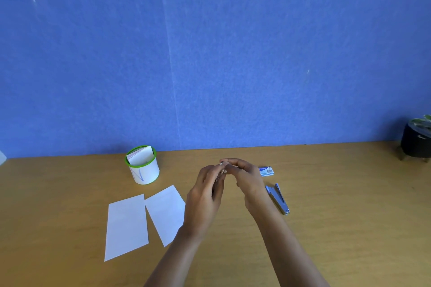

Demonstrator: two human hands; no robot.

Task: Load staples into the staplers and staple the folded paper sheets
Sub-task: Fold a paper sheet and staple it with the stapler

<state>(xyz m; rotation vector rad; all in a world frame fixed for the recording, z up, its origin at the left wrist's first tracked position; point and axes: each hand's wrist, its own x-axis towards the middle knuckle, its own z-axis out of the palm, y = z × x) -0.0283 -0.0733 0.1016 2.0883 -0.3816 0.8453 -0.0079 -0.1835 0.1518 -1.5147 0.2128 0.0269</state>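
- Above the tabletop, mid-scene, the left hand curls its fingers round a small metal piece, likely a stapler, lifted for loading; it is mostly hidden
- the right hand pinches the piece's top end, seemingly to feed staples
- a blue stapler lies hinged open just beside the staple box; both within easy reach
- two folded sheets lie flat at left; white, apparently awaiting stapling
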